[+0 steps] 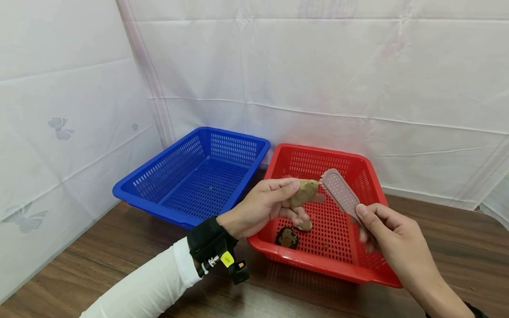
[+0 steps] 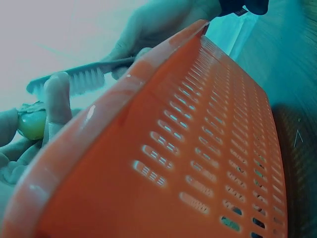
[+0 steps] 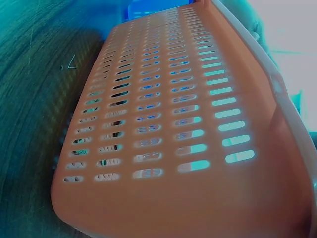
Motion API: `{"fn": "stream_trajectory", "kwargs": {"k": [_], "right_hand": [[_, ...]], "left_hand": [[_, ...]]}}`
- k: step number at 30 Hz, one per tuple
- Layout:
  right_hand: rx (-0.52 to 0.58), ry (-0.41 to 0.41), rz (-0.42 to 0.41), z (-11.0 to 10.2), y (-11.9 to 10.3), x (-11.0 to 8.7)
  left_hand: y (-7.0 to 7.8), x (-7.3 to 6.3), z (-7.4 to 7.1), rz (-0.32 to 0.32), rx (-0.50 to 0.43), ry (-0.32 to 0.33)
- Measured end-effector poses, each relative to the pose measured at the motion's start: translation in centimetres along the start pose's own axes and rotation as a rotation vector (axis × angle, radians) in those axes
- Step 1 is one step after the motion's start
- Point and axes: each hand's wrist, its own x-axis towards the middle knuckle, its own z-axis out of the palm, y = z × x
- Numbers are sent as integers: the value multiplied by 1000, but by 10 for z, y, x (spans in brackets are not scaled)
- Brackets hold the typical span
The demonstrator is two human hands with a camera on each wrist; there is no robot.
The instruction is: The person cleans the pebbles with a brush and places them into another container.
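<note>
My left hand (image 1: pixel 268 203) pinches a yellowish-brown lump (image 1: pixel 305 193) coated with what looks like mud, above the red basket; its exact kind cannot be told. My right hand (image 1: pixel 391 234) grips the handle of a mauve scrub brush (image 1: pixel 339 190). The brush head leans toward the lump, its pale bristles facing it. In the left wrist view the bristles (image 2: pixel 86 82) hang close over the lump (image 2: pixel 32 121), beside a raised left finger. Inside the red basket (image 1: pixel 318 260) lies a dark round piece (image 1: pixel 287 237) with brown patches. The right wrist view shows mostly the basket's side (image 3: pixel 148 198).
A blue plastic basket (image 1: pixel 137 196) stands to the left of the red one, on a wood-grain table (image 1: pixel 87 251). Pale patterned sheeting (image 1: pixel 318 79) hangs behind and at the left. Small brown crumbs (image 1: pixel 326 246) lie on the red basket's floor.
</note>
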Motion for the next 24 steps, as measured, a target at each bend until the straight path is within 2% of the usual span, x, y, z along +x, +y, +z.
{"fn": "stream_trajectory", "kwargs": {"k": [2, 5, 9, 14, 20, 24], "right_hand": [[32, -26, -24, 0, 1, 0], [46, -107, -93, 1, 2, -1], [11, -189, -165, 3, 2, -1], [-36, -182, -172, 5, 0, -2], [-44, -148, -121, 5, -1, -3], [-59, -124, -114, 4, -1, -2]], "left_hand": [[0, 0, 0, 8, -20, -5], [-1, 1, 0, 8, -38, -8], [-2, 1, 0, 4, -43, 4], [-1, 1, 0, 2, -33, 2], [0, 0, -1, -19, -2, 38], [-1, 0, -1, -21, 10, 46]]}}
